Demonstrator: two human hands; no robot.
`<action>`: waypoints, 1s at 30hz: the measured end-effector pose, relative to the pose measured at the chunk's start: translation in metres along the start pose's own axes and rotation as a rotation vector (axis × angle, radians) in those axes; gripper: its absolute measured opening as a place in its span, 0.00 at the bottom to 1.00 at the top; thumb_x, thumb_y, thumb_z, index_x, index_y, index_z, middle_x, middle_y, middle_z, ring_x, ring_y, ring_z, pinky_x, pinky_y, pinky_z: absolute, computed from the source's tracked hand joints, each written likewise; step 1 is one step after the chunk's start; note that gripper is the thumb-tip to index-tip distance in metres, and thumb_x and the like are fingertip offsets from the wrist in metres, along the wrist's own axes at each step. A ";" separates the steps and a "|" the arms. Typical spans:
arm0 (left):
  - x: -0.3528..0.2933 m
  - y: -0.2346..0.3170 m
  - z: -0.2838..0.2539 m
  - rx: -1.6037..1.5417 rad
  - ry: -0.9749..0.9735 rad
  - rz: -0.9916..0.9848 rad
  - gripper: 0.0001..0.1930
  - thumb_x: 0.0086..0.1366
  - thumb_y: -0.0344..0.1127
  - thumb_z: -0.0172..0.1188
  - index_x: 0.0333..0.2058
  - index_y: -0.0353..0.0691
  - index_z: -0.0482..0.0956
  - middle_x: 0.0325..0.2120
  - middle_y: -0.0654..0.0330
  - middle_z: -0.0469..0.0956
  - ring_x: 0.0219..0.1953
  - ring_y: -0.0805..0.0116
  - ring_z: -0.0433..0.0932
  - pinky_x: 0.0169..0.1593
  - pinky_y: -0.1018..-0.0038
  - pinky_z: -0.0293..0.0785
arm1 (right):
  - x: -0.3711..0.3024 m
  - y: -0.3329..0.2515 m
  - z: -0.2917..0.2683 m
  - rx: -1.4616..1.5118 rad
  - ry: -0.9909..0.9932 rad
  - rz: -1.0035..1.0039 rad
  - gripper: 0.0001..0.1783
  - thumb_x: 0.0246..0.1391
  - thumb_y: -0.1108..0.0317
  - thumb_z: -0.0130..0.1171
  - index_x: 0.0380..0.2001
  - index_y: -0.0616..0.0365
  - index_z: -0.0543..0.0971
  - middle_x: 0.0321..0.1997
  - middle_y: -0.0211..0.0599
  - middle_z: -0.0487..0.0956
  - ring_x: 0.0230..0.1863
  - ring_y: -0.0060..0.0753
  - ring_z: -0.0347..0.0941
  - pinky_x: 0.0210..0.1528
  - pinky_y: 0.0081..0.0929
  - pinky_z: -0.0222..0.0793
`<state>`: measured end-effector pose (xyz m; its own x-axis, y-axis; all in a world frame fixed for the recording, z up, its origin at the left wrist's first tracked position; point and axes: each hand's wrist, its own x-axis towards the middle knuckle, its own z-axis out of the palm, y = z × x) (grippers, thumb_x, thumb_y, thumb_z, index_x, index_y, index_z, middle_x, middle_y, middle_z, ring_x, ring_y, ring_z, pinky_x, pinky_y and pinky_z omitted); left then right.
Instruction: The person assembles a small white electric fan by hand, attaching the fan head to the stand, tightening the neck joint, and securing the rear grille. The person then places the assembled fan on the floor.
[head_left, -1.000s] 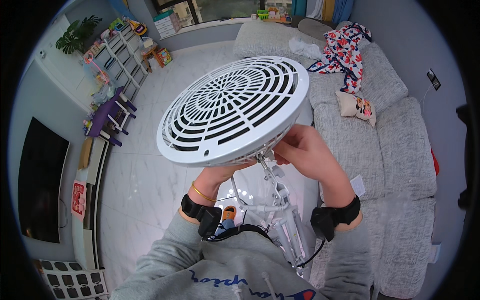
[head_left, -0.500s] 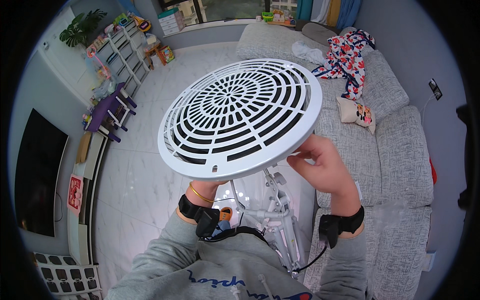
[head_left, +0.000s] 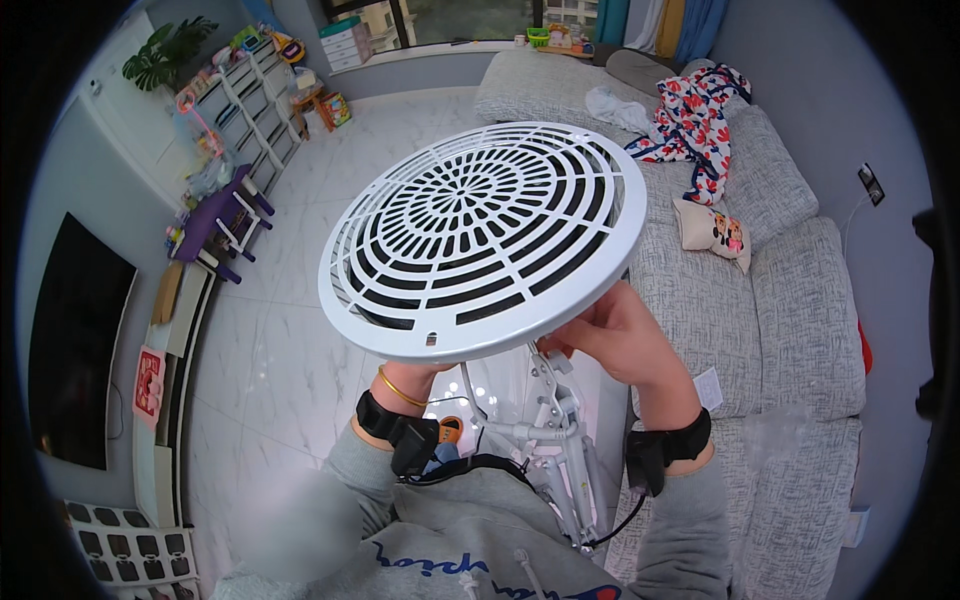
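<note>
A round white slotted disc (head_left: 460,240), like a grille with rings of openings, is tilted in front of me. Below it is a pale metal frame (head_left: 560,430) of jointed tubes and brackets, reaching down to my right side. My left hand (head_left: 410,372) is under the disc's near rim, its fingers hidden behind the disc. Under the right part of the rim, my right hand (head_left: 622,335) has its fingers curled by the top bracket of the frame. What lies between those fingers is hidden.
A grey sofa (head_left: 700,330) runs along the right, bearing a patterned cloth (head_left: 695,125) and a cushion (head_left: 712,232). To the left are a wall screen (head_left: 80,345), a low cabinet (head_left: 165,400) and a purple small table (head_left: 215,225). A cable runs beside the frame.
My right hand has moved left and further under the disc, toward the bracket. The disc has shifted very slightly, while my left hand stays where it was.
</note>
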<state>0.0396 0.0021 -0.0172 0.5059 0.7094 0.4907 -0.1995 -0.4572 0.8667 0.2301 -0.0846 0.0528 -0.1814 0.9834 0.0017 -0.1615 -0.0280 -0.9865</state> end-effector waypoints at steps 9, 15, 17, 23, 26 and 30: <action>0.000 -0.002 -0.005 -0.009 0.051 -0.001 0.31 0.46 0.31 0.65 0.51 0.44 0.65 0.50 0.60 0.66 0.48 0.68 0.68 0.50 0.72 0.68 | -0.001 -0.009 0.000 -0.133 0.009 -0.012 0.08 0.45 0.76 0.54 0.32 0.68 0.74 0.26 0.37 0.77 0.27 0.22 0.71 0.31 0.19 0.67; 0.001 -0.005 -0.006 -0.017 0.085 0.008 0.31 0.46 0.30 0.65 0.51 0.44 0.65 0.50 0.60 0.66 0.49 0.68 0.68 0.50 0.72 0.68 | 0.002 -0.003 0.004 -0.182 0.054 -0.129 0.10 0.45 0.76 0.56 0.33 0.69 0.74 0.27 0.37 0.76 0.31 0.23 0.73 0.33 0.20 0.69; 0.001 -0.006 -0.007 -0.019 0.093 0.007 0.31 0.46 0.30 0.65 0.51 0.44 0.65 0.50 0.60 0.66 0.49 0.67 0.68 0.50 0.72 0.68 | 0.002 -0.003 0.004 -0.084 0.022 -0.100 0.12 0.45 0.76 0.55 0.36 0.69 0.73 0.27 0.37 0.77 0.30 0.24 0.73 0.32 0.19 0.69; 0.000 -0.006 -0.007 -0.018 0.101 0.012 0.31 0.46 0.30 0.64 0.51 0.43 0.64 0.50 0.60 0.65 0.49 0.67 0.67 0.50 0.71 0.68 | -0.003 -0.003 0.004 -0.037 0.009 -0.053 0.14 0.48 0.72 0.54 0.38 0.68 0.71 0.25 0.35 0.76 0.26 0.23 0.73 0.26 0.17 0.67; 0.000 -0.005 -0.008 -0.018 0.105 0.012 0.31 0.47 0.30 0.64 0.51 0.43 0.64 0.50 0.60 0.65 0.49 0.67 0.67 0.50 0.71 0.67 | -0.001 -0.001 0.000 -0.170 -0.059 -0.001 0.11 0.48 0.73 0.53 0.36 0.68 0.73 0.25 0.34 0.76 0.25 0.21 0.72 0.26 0.16 0.66; -0.001 -0.004 -0.009 -0.018 0.103 0.012 0.31 0.47 0.30 0.64 0.51 0.43 0.64 0.50 0.60 0.65 0.49 0.67 0.67 0.50 0.71 0.67 | -0.003 -0.003 -0.010 -0.111 -0.105 0.119 0.08 0.47 0.76 0.52 0.32 0.68 0.74 0.26 0.34 0.76 0.25 0.20 0.71 0.28 0.16 0.66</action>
<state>0.0322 0.0077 -0.0200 0.4147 0.7557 0.5069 -0.2207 -0.4570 0.8617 0.2404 -0.0858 0.0541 -0.2939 0.9501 -0.1046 -0.0258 -0.1173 -0.9928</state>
